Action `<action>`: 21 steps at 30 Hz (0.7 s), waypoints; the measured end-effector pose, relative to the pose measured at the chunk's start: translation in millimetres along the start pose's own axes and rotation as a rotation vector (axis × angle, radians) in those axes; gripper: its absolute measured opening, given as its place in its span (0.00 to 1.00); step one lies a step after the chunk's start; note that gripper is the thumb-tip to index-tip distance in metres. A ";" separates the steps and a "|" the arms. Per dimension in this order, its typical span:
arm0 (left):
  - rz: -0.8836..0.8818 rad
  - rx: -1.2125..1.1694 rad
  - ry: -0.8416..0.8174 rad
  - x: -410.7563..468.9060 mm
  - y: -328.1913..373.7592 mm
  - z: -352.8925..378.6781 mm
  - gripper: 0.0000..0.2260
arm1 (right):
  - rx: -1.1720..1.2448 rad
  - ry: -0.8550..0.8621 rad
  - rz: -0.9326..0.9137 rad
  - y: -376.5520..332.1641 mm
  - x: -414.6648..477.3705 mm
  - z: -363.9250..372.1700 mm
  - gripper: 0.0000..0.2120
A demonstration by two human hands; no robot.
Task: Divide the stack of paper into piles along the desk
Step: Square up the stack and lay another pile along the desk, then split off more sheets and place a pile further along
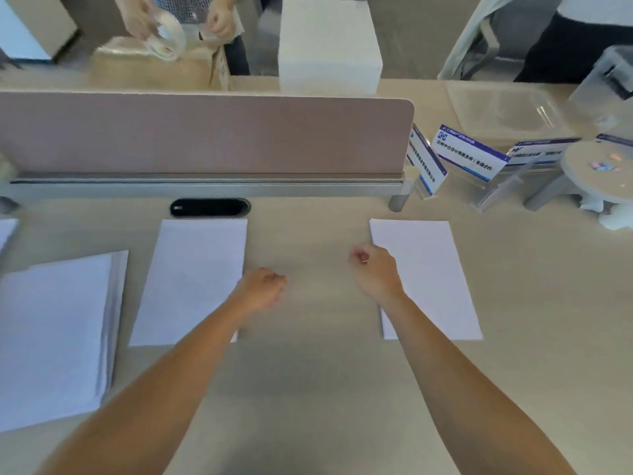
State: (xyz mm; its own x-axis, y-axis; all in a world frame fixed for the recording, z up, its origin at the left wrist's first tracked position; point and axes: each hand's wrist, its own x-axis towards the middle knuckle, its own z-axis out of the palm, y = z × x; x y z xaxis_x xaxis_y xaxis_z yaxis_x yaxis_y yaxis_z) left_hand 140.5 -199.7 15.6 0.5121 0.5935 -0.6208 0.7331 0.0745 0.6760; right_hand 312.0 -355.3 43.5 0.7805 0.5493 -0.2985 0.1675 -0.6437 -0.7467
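Observation:
A thick stack of white paper [51,334] lies at the left of the beige desk [308,389], its sheets fanned a little at the right edge. A thin white pile [191,275] lies flat left of centre. Another thin white pile [431,269] lies right of centre. My left hand [263,289] hovers as a loose fist just right of the left-centre pile, holding nothing. My right hand [373,269] is a loose fist over the left edge of the right pile, also holding nothing. My right forearm hides that pile's lower left corner.
A pinkish divider panel [205,135] runs along the back of the desk, with a black cable slot [209,208] before it. Acrylic sign holders [459,156] and a small round stand [599,173] crowd the right rear. Behind the divider a person handles a tape roll [164,39] beside a white block [329,46].

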 end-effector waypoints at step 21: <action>-0.257 -0.201 0.455 -76.5 -342.2 -364.6 0.24 | -0.060 -0.423 0.208 -210.3 -157.0 413.3 0.11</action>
State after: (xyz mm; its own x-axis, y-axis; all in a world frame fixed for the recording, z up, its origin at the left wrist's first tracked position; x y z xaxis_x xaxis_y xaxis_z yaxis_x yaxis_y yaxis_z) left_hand -312.8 21.5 -23.5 0.0513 0.8186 -0.5721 0.6861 0.3874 0.6158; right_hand -94.7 -85.9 1.8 0.4898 0.5660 -0.6631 0.0777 -0.7859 -0.6135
